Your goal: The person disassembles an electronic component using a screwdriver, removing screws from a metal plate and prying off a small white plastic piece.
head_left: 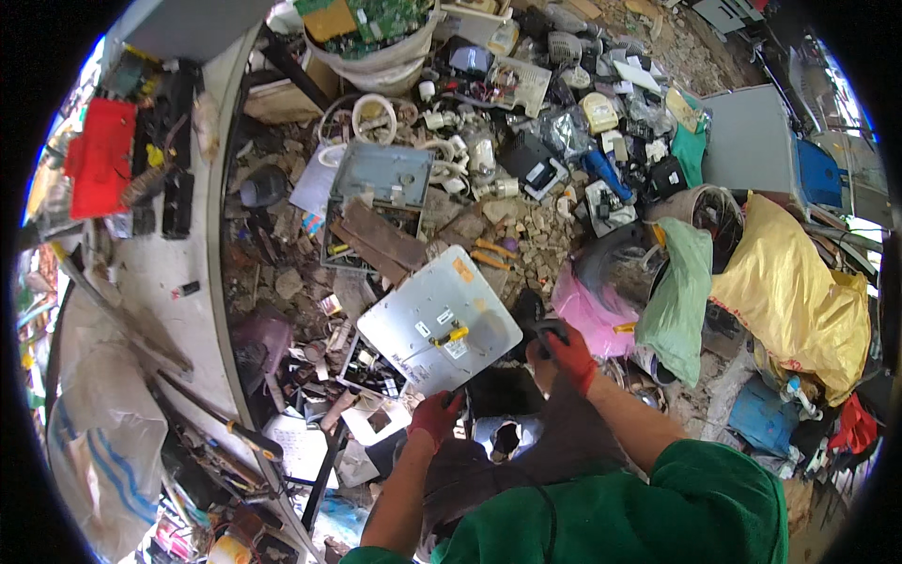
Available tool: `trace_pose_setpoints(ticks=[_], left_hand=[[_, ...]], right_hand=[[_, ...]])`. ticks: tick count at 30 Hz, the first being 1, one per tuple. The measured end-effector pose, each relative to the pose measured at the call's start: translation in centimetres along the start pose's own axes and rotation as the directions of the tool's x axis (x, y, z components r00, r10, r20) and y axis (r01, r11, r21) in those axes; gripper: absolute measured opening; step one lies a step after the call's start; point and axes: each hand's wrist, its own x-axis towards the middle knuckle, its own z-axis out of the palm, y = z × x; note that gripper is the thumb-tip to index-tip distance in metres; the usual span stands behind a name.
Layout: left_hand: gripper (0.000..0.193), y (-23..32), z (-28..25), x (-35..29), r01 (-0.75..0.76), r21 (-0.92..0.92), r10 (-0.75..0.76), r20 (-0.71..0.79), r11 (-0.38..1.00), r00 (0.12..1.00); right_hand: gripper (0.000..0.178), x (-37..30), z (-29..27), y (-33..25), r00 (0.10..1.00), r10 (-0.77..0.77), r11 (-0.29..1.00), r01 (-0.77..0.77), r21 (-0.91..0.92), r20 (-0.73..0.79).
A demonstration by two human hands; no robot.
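Both my hands wear red gloves. My left hand [435,418] is low in the middle, beside the near corner of a pale square metal panel [395,320]; its fingers blend into dark shapes. My right hand [569,359] is closed to the right of the panel, with a dark curved shape [549,328] at its fingers that I cannot make out. On the panel lies a screwdriver [455,335] with a yellow handle. Between my hands, near my knees, is a flat black piece [505,391]. Beyond the panel rests an open grey metal casing [382,176].
Electronic scrap and rubble cover the ground ahead. A white sack of circuit boards [381,70] stands at the back. To the right are a green bag [676,301] and a yellow sack [785,291]. A pale ledge [183,324] runs along the left, with a red piece [101,158].
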Motion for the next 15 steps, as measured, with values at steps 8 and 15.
trace_pose_setpoints(ticks=[8, 15], left_hand=[[0.057, -5.0, 2.9, 1.8, -0.253, 0.141, 0.199, 0.314, 0.957, 0.928], [0.052, -11.2, 9.9, 6.6, -0.093, -0.345, 0.262, 0.486, 0.934, 0.834]], right_hand=[[0.023, 0.5, 14.3, -0.6, 0.758, -0.132, 0.935, 0.31, -0.174, 0.639], [0.026, 0.4, 13.5, 2.6, 0.623, 0.07, 0.97, 0.139, -0.198, 0.779]])
